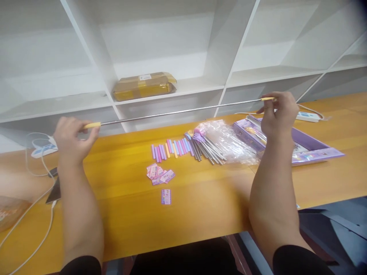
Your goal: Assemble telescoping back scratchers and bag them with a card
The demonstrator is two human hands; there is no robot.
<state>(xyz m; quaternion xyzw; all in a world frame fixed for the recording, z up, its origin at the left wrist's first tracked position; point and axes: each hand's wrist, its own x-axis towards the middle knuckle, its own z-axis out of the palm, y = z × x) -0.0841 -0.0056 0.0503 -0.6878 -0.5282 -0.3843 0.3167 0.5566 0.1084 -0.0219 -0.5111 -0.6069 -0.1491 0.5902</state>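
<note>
White shelves [200, 88] w/ a taped pkg [143, 88] stand behind a wood-tone table [129, 217]. L hand [70, 139] is clamped on one yellow end of a thin metal rod [177, 112], R hand [279, 112] pinches the other, rod held btwn them above tabletop lvl, hands well apart. Below: colored tubes [168, 151], hand-headed metal sticks [210, 151], small cards [156, 172], clear plastic bag [226, 133] + purple box [311, 140].

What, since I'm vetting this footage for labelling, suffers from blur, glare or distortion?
Head view: the metal rod is easy to trace, but print on the piled cards is unreadably soft; head view: clear plastic catches glare; head view: shelf dividers lean and the top-right corner darkens.
</note>
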